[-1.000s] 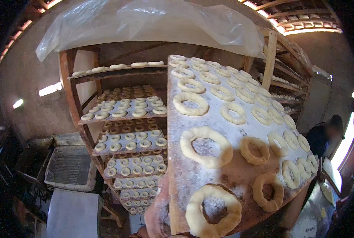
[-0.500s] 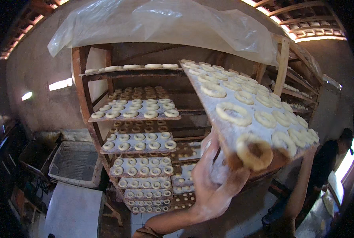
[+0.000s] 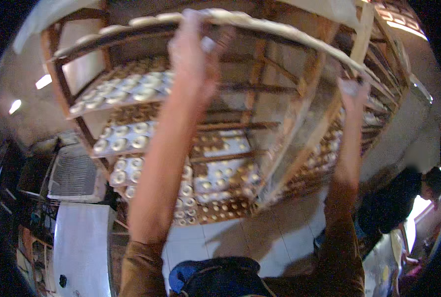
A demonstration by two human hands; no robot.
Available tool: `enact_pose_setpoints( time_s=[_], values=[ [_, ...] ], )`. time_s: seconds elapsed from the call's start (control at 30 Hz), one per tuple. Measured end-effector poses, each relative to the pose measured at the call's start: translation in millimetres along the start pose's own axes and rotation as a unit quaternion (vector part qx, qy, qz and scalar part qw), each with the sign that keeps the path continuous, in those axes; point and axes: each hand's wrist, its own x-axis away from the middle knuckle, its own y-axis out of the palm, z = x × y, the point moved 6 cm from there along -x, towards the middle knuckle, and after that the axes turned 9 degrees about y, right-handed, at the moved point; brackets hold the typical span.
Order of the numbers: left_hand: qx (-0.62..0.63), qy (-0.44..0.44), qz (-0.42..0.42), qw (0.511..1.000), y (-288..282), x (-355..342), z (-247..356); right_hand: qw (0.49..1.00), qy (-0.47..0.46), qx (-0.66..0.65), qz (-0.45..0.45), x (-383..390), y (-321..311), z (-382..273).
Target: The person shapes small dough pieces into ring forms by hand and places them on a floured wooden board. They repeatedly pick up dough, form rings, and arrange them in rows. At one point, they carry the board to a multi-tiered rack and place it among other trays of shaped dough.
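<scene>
Overhead at the top rack level is a long tray of pale dough rings, seen nearly edge-on. My left hand, raised and somewhat blurred, grips its near edge toward the left end. Toward the right end, my right hand holds the same edge from below. Left of my left hand, another tray of dough rings sits on the top level. Lower in the wooden rack, several trays of dough rings are stacked on their levels, partly hidden by my left forearm.
Trays with small dough balls fill lower middle levels. A second rack stands to the right. At the left are a wire-bottomed crate and a white-topped table. A person in dark clothes is at the right, above the tiled floor.
The tray has gone from tilted, with its rings facing me, to nearly level at the top of the rack. Both hands have risen with it, and the view has tipped downward.
</scene>
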Motion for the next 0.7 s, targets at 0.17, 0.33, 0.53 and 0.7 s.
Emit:
enact_pose_setpoints(
  time_s=[0.17, 0.33, 0.53, 0.7],
  values=[
    [-0.02, 0.016, -0.024, 0.999, -38.6, -53.4, -51.8, 0.998, -0.037, 0.025, -0.041, -49.5, -7.0, 44.1],
    [0.002, -0.018, -0.115, 0.993, -92.7, -124.5, -77.5, 0.998, -0.052, 0.032, -0.019, -77.8, 5.6, 86.1],
    [-0.222, -0.057, -0.209, 0.951, -69.8, -107.5, -59.0, 0.989, -0.107, 0.079, 0.067, -103.8, -5.2, 114.5],
    [-0.197, 0.019, -0.011, 0.98, -84.8, -85.6, -61.9, 0.976, -0.124, 0.169, 0.054, -84.8, -1.9, 122.1]
  ],
)
